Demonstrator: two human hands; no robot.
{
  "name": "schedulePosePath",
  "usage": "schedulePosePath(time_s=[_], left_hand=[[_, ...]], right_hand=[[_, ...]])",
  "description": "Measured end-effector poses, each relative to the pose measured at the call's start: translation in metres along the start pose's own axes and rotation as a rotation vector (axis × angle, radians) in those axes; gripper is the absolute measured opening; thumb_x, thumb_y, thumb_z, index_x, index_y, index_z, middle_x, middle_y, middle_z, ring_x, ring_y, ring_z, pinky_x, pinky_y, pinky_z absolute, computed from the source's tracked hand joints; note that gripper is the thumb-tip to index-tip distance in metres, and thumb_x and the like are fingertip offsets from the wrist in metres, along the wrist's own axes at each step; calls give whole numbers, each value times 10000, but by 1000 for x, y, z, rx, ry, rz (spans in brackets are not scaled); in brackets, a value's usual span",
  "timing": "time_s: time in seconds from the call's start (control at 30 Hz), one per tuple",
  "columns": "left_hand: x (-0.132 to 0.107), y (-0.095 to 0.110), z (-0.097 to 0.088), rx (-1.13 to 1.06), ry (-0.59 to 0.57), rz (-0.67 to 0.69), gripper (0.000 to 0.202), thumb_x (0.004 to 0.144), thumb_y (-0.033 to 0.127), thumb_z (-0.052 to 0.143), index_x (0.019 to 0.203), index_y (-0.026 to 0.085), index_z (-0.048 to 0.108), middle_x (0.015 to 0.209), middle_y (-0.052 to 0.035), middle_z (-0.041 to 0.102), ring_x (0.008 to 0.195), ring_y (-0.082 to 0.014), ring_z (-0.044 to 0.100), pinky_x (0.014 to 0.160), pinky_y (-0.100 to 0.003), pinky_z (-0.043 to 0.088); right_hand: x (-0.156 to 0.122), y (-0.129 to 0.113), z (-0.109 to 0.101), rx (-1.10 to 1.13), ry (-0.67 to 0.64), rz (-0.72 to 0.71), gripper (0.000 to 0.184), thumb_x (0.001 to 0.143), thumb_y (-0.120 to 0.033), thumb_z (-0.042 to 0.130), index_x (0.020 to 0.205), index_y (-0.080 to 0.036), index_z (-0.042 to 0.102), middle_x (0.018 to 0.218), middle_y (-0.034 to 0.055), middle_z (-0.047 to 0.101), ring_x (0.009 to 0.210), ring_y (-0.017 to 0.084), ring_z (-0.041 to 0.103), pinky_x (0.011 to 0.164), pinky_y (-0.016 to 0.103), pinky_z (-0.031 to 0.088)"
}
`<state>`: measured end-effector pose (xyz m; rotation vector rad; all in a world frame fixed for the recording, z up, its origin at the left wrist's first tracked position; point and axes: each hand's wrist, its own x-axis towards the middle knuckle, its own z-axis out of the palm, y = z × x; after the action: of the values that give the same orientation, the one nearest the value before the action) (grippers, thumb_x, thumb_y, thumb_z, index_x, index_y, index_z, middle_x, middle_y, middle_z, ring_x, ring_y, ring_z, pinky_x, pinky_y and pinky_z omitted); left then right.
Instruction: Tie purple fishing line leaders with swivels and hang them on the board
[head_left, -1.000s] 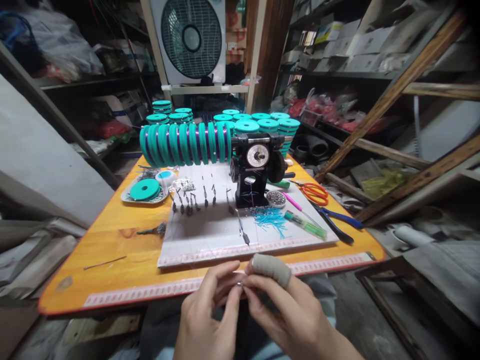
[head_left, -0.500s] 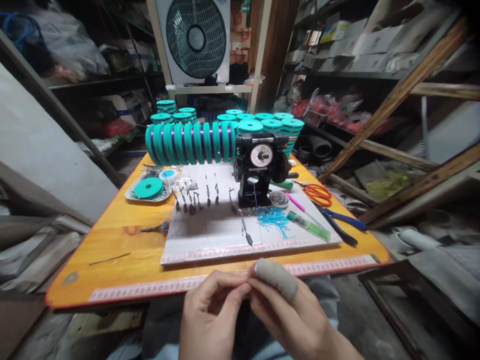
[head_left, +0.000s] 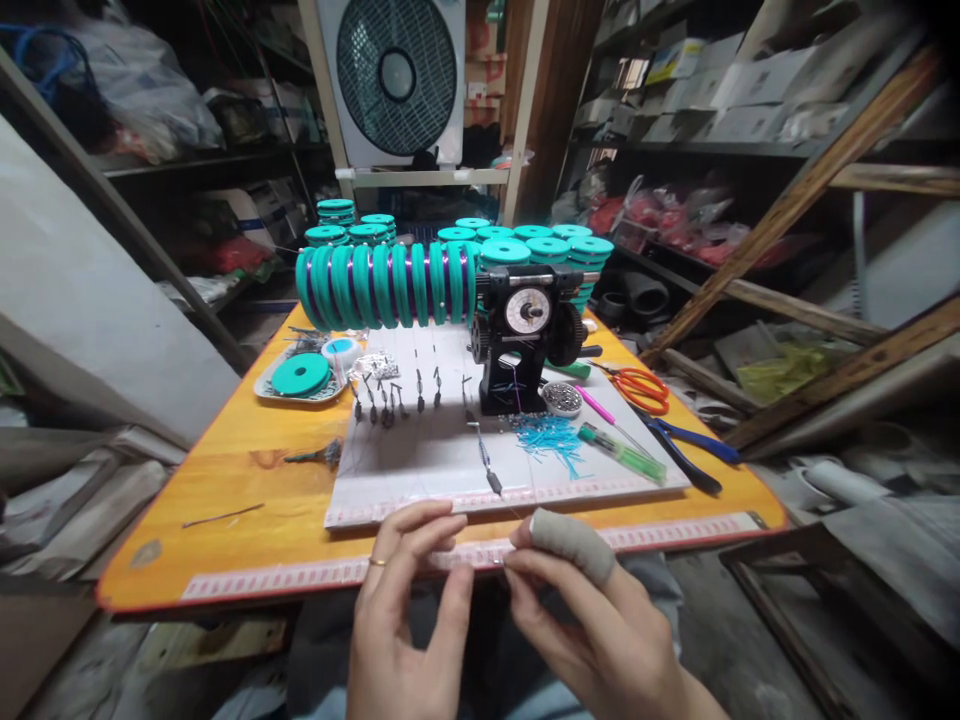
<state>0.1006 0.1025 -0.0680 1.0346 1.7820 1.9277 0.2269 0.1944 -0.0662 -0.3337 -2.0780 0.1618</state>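
Just in front of the table's edge, my left hand (head_left: 409,620) is open, fingers and thumb apart, a ring on one finger. My right hand (head_left: 592,620), a grey wrap (head_left: 574,545) around its index finger, pinches a thin fishing line. A tiny shiny bit shows at those fingertips, too small to name. Beyond the hands a dark sinker (head_left: 493,484) lies on the white board (head_left: 427,470). Farther back, several more dark sinkers hang or rest on lines below a row of teal foam spools (head_left: 386,285), mounted on a black winding device (head_left: 514,350).
Light blue strips (head_left: 551,440), a dish of small metal parts (head_left: 562,399), a green tube (head_left: 622,452), blue-handled pliers (head_left: 690,440) and orange scissors (head_left: 637,390) lie right. A tray (head_left: 300,397) stands left. A measuring tape (head_left: 322,573) runs along the table's front edge.
My left hand has let go and moved a little left, its fingers spreading. The right hand keeps its pinch near the same place. The view has shifted slightly.
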Motion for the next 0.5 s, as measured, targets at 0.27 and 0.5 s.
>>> schedulePosePath(time_s=[0.27, 0.5], left_hand=[[16, 3, -4, 346, -198, 547, 326, 789, -24, 646, 1001, 223, 651, 859, -12, 672, 862, -154, 581, 781, -250, 512], [22, 3, -10, 323, -366, 439, 222, 834, 4, 610, 943, 196, 626, 861, -20, 670, 878, -150, 606, 750, -241, 535]], right_hand=[[1, 0, 0, -18, -36, -37, 140, 922, -99, 569, 1008, -95, 680, 901, 124, 752, 813, 207, 741, 763, 266, 632], [0, -1, 3, 1, -52, -32, 144, 916, -74, 573, 995, -63, 693, 920, 143, 743, 877, 220, 726, 812, 282, 614]])
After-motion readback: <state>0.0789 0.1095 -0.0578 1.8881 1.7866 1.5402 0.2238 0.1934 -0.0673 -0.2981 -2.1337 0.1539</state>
